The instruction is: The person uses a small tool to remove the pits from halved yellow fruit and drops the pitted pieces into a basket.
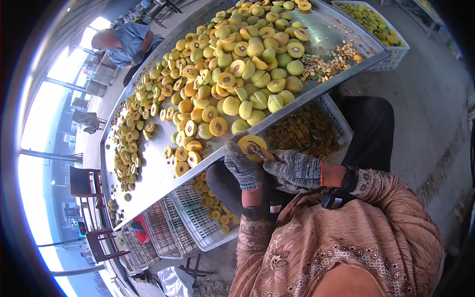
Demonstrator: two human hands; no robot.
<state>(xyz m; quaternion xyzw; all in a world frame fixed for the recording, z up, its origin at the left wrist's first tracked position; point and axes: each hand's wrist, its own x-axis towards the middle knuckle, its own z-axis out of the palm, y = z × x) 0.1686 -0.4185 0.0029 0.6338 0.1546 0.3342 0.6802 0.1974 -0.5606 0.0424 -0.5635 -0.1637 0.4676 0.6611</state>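
Observation:
My left hand [241,165], in a grey knit glove, grips a halved yellow fruit [249,144], with its cut face and brown pit hollow turned up. My right hand [297,167], gloved with bare fingertips, holds a small metal-tipped tool [258,153] whose tip meets the middle of the cut face. Its handle is mostly hidden by my fingers. Both hands are just off the near rim of a metal table [207,163]. Across that table spreads a heap of whole and halved yellow-green fruit [230,80].
Pale pits [339,59] lie at the table's right end. Below sit a crate of dark scraps [302,130] and a white crate [193,211] of fruit halves. Another full fruit crate [374,26] stands beyond the right corner. A person [128,42] sits across the table.

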